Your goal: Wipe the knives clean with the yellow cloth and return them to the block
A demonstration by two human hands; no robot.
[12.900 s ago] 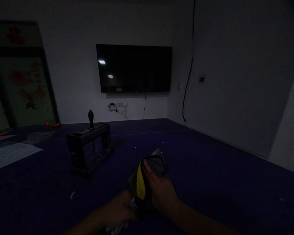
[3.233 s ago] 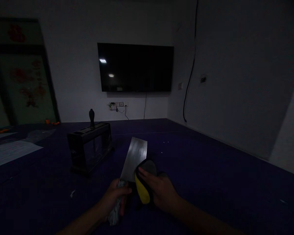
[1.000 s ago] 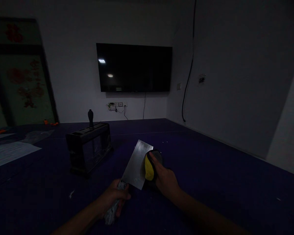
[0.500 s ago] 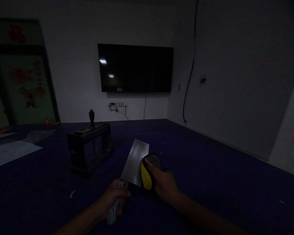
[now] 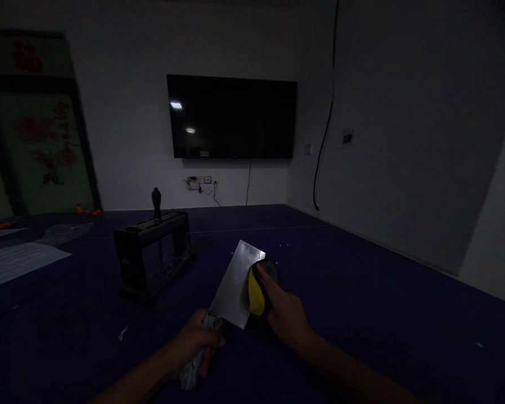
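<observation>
My left hand (image 5: 198, 338) is closed around the pale, mottled handle (image 5: 190, 375) of a cleaver. The broad metal cleaver blade (image 5: 234, 280) points up and away, with its flat face towards me. In my right hand (image 5: 286, 314) is a folded cloth (image 5: 256, 293), yellow on one side and dark grey on the other. It lies against the right edge of the blade and covers part of it. To the left stands a black knife block (image 5: 149, 255) with see-through sides, and a dark handle (image 5: 156, 202) rises from its top.
A dark purple surface (image 5: 362, 314) stretches to the walls. Printed paper (image 5: 21, 264) and clear plastic (image 5: 67, 233) lie at left, with orange pieces (image 5: 86, 210) behind. A white scrap (image 5: 123, 334) is near my left arm. A television (image 5: 233, 118) hangs on the far wall.
The cleaver blade has shifted slightly right and catches more light. My right hand and the cloth have moved a little to the right along with it. The knife block stays put.
</observation>
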